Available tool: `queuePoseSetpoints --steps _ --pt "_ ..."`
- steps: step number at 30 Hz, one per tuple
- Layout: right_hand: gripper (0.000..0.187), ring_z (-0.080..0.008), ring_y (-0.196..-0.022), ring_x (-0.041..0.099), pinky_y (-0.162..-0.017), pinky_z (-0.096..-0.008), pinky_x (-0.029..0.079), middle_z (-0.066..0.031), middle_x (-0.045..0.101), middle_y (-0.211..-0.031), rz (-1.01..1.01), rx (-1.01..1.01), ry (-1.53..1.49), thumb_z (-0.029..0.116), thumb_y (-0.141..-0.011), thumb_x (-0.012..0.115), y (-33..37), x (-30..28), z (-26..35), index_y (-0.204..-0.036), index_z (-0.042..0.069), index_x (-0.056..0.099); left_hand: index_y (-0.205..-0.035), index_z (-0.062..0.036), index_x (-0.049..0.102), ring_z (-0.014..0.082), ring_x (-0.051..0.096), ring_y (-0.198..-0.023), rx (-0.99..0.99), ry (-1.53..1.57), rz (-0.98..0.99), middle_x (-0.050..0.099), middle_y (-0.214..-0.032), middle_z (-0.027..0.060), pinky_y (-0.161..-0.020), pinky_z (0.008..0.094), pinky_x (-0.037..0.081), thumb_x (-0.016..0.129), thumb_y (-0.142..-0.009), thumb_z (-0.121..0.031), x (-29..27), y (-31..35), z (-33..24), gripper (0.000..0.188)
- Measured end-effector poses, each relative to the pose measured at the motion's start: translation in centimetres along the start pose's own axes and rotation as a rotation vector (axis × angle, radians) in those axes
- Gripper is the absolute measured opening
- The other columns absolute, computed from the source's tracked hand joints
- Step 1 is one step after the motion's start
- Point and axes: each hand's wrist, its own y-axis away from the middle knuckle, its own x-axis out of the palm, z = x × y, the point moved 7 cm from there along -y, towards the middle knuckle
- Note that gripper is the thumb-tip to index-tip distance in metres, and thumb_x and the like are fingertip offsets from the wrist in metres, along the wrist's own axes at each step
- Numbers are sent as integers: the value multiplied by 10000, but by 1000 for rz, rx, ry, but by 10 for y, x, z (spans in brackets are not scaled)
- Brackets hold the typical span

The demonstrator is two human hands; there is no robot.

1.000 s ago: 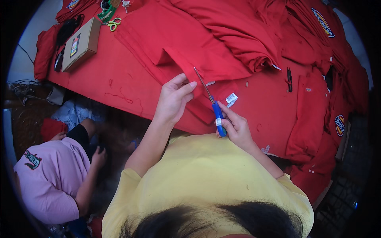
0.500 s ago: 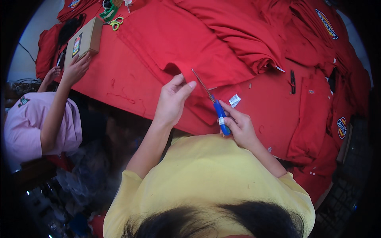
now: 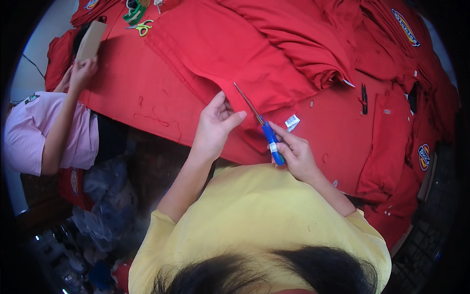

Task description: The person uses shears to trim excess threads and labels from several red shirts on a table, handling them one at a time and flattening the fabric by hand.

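In my right hand (image 3: 296,153) is a pair of scissors (image 3: 272,139) with blue handles and a white band, seen nearly edge-on. Their long, thin blades slant up and to the left, over the edge of a red garment (image 3: 240,54). My left hand (image 3: 214,125) is open at that edge, just left of the blade tips, thumb and forefinger apart. Its other fingers are partly hidden. The garment lies in folds, its near edge slightly raised by my left fingertips. A white label (image 3: 292,122) lies beyond my right hand.
Yellow-green scissors (image 3: 143,28) and a green tape dispenser (image 3: 134,13) lie at the far left. Black thread snips (image 3: 364,99) rest at the right, beside piled red garments (image 3: 387,147). At the left, a co-worker in pink (image 3: 73,132) holds a cardboard box (image 3: 91,41). Loose threads lie on the red-covered table (image 3: 132,88).
My left thumb has dropped slightly, farther from the forefinger. The scissors have shifted a little to the left. The co-worker has turned the box and drawn it left.
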Motion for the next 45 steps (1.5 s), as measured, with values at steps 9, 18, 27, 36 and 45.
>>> queuePoseSetpoints --steps 9,18,27,36,45 --pt "501 -89 -884 582 -763 -231 476 -114 591 -1062 -4 -198 162 27 -899 545 -5 4 26 -1378 -11 403 -1274 22 468 107 572 -947 -16 28 31 597 -1034 64 -872 257 453 593 -833 55 -4 1 2 460" --pt "509 -111 -948 584 -822 -252 482 -113 589 -1077 76 260 -189 33 -895 559 -8 4 -2 -1380 5 408 -1309 10 443 144 544 -1091 -143 292 -19 577 -1171 85 -902 259 447 583 -825 65 -19 -13 22 507" --pt "579 -206 -888 602 -801 -303 467 -131 615 -1005 -7 -128 145 225 -869 622 -26 6 10 -1365 8 414 -1373 -41 380 166 574 -1070 -111 64 97 559 -1223 83 -907 284 457 599 -794 83 -16 -15 17 631" --pt "569 -151 -868 612 -651 -267 533 -125 619 -1045 41 74 -150 210 -888 609 -40 10 2 -1376 9 398 -1402 -48 337 173 519 -1149 -137 81 136 534 -1258 85 -935 314 442 601 -784 94 -12 -19 16 687" --pt "543 -139 -871 612 -670 -232 507 -125 616 -1006 -30 -146 -70 180 -894 592 -42 11 3 -1367 -11 405 -1318 4 433 129 563 -1018 -56 101 65 574 -1151 77 -877 264 460 575 -821 74 -24 -31 12 522"
